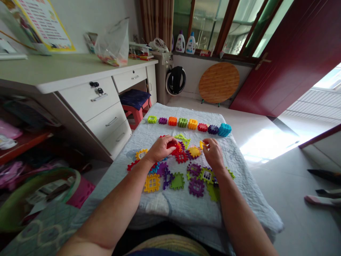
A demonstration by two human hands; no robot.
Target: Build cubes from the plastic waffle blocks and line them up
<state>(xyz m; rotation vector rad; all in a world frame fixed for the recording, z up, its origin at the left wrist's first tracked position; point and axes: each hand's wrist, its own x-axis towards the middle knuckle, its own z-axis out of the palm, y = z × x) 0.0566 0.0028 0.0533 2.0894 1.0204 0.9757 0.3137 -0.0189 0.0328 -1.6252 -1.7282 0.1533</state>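
My left hand (pixel 162 148) is closed, its thumb and fingers curled on a red interlocking plastic piece (pixel 174 148) above the loose pieces. Pinched at the fingertips of my right hand (pixel 214 153) is a small yellow-orange interlocking piece (pixel 201 144), partly hidden by the fingers. Between the hands lie a red window piece (pixel 181 157) and a yellow solid piece (pixel 194 152). A lime triangular frame (pixel 183 140) rests just beyond. Nearer to me are a yellow window piece (pixel 152 183), a green square piece (pixel 177 181) and a purple window piece (pixel 196 187).
Across the far side of the cloth-covered table (pixel 165 202) runs a row of same-colour stacks, from a lime stack (pixel 152 119) to a light-blue stack (pixel 225 129). A white desk (pixel 87 69) stands left, with a stool (pixel 135 99) beyond. A red door (pixel 287 53) is at right.
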